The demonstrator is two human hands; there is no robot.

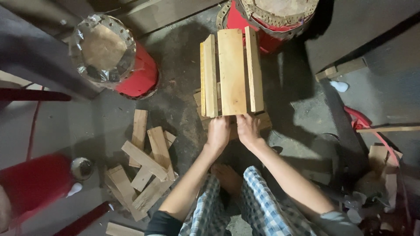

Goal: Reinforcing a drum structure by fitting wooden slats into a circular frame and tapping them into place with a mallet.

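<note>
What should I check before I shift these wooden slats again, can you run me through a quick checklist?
1. Left hand on the near end of the slats: ok.
2. Right hand on the same end: ok.
3. Slats lined up: not ok, gaps show and the left one sits on edge.
4. Bare foot away from the slats: ok, though close beneath the hands.
5. Floor at your left: not ok, loose wood scraps are piled there.
6. What the slats rest on: cannot tell, mostly hidden.

blue-white plaid shorts | dark L sleeve | grey R sleeve | barefoot
</note>
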